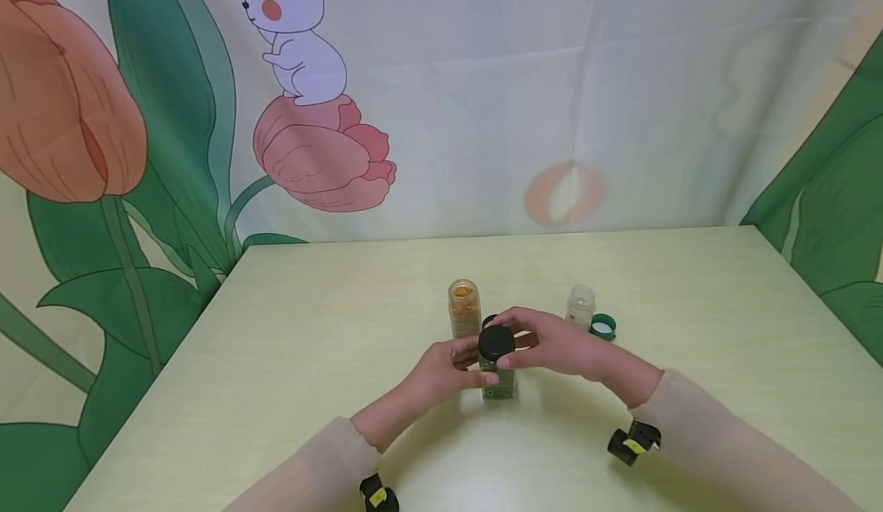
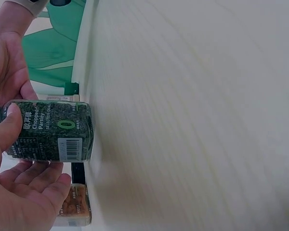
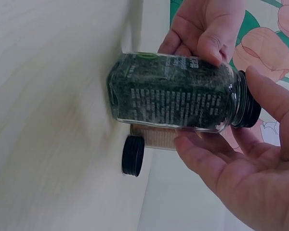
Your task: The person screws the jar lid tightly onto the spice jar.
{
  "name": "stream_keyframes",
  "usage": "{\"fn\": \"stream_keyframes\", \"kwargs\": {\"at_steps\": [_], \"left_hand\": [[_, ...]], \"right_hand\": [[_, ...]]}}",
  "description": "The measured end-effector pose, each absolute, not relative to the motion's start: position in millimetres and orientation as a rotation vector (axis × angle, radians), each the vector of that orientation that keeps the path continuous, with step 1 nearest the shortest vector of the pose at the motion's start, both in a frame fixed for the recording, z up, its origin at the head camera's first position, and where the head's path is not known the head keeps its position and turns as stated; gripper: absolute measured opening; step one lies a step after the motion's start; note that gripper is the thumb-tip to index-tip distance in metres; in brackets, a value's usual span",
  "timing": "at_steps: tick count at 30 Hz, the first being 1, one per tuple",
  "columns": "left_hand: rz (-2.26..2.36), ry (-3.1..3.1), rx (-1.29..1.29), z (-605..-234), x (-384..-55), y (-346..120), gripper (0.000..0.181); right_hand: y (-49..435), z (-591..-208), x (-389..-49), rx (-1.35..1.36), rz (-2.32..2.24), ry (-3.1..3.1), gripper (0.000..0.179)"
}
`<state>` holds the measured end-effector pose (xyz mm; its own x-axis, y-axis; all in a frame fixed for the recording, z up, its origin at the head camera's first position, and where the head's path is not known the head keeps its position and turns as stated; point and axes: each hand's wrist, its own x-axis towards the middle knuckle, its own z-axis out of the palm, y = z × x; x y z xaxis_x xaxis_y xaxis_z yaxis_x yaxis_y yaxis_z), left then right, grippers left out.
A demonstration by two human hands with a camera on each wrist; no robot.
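A glass jar of chopped parsley (image 1: 498, 384) with a black screw lid (image 1: 496, 342) stands upright between both hands. My left hand (image 1: 440, 372) holds the jar body, thumb on the near side and fingers on the other. On the lid, my right hand (image 1: 552, 343) has its thumb at one side and its fingertips around the other. In the left wrist view the parsley label (image 2: 41, 118) and a barcode show, the jar's base close to the table. The right wrist view shows the lid (image 3: 251, 102) seated on the jar's neck, between right thumb and fingers.
Behind the hands stands an uncapped jar of orange seasoning (image 1: 464, 306). A loose black lid (image 3: 133, 155) lies beside it, mostly hidden in the head view. Farther right are a small clear jar (image 1: 580, 303) and a green lid (image 1: 603, 326). A printed curtain (image 1: 469, 113) hangs behind the table.
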<state>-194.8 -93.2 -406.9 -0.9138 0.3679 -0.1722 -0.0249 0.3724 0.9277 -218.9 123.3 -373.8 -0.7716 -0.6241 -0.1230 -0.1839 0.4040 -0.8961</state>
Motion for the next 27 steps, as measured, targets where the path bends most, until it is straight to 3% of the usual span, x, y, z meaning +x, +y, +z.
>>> {"fn": "stream_keyframes", "kwargs": {"at_steps": [27], "left_hand": [[1.579, 2.269, 0.331, -406.8, -194.1, -93.4, 0.057]], "right_hand": [[113.3, -381.0, -204.0, -0.672, -1.381, 2.425, 0.047]]}}
